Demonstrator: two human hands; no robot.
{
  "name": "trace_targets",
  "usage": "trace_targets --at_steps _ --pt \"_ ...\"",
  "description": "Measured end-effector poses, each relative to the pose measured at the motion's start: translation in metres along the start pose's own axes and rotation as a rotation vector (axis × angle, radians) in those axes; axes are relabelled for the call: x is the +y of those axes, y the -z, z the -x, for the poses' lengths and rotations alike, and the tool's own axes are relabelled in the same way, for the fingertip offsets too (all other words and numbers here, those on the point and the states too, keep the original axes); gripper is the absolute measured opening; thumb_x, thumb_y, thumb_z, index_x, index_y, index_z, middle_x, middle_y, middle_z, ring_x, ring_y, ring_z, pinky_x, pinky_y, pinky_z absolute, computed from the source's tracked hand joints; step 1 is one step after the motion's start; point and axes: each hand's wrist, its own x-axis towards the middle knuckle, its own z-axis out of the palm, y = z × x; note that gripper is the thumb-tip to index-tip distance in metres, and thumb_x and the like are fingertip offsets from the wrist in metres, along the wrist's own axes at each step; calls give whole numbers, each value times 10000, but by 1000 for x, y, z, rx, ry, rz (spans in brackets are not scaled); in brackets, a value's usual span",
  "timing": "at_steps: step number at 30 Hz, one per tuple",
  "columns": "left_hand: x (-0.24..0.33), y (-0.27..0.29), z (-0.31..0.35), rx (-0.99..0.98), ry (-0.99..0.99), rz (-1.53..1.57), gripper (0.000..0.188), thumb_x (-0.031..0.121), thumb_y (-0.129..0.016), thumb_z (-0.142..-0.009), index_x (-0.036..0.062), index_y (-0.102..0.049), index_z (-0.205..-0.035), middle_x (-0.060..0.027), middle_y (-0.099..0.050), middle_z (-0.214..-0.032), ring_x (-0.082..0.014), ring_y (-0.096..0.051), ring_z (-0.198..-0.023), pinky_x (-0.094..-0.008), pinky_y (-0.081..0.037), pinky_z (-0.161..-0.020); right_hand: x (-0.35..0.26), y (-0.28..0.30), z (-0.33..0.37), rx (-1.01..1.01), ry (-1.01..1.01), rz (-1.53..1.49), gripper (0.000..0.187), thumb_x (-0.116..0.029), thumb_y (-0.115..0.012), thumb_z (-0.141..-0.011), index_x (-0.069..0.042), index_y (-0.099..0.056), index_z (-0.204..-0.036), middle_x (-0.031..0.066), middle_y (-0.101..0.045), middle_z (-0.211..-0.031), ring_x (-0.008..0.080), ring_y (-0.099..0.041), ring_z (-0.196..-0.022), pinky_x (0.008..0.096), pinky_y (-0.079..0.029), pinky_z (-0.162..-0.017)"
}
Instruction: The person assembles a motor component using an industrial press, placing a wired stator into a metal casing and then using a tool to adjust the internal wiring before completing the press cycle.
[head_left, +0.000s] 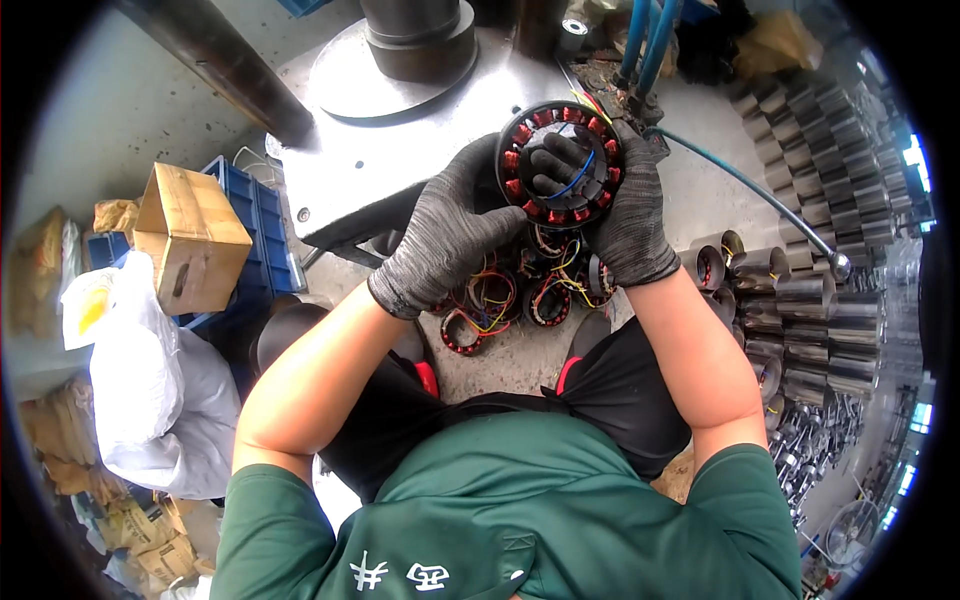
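Both my hands wear dark grey knit gloves and hold up one stator (543, 119), a black ring lined with copper-red coils. My left hand (440, 225) grips its left side, with the thumb near the lower rim. My right hand (632, 220) clasps the right side; its fingers show through the ring's opening. A blue wire crosses that opening, and yellow and red wires stick out at the top. Below my hands, several more stators (548, 303) with loose coloured wires lie on the floor between my feet.
Ahead stands a machine with a pale metal table (345, 185) and a round ram (420, 50). Shiny metal cylinders (805, 295) are stacked at right, near a teal hose (745, 183). At left are a cardboard box (195, 245), a blue crate (240, 215) and a white sack (145, 400).
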Motion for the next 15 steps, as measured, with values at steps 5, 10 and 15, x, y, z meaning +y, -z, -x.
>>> trace_targets --at_steps 5,10,15 --pt "7 -2 4 26 14 50 741 60 -791 -885 -26 -419 -1520 -155 -613 -1378 -215 -594 -1278 -381 -498 -1109 0 9 -4 -87 -9 56 673 -536 -458 -1057 35 -534 -1405 215 -725 -1211 344 -756 -1019 470 -662 -879" --pt "14 -6 7 87 -21 -46 663 95 -807 -891 -23 -439 -1430 -139 -625 -1287 -198 -606 -1200 -370 -509 -1066 3 9 -4 -71 -29 87 691 -570 -450 -1054 42 -604 -1337 188 -747 -1162 322 -765 -952 469 -657 -866" --pt "13 -2 10 140 -63 -240 670 98 -811 -871 -15 -440 -1417 -150 -634 -1246 -201 -630 -1143 -367 -545 -1010 7 5 -6 -30 53 251 671 -604 -535 -1020 -17 -639 -1328 144 -744 -1188 250 -754 -1005 399 -627 -918"
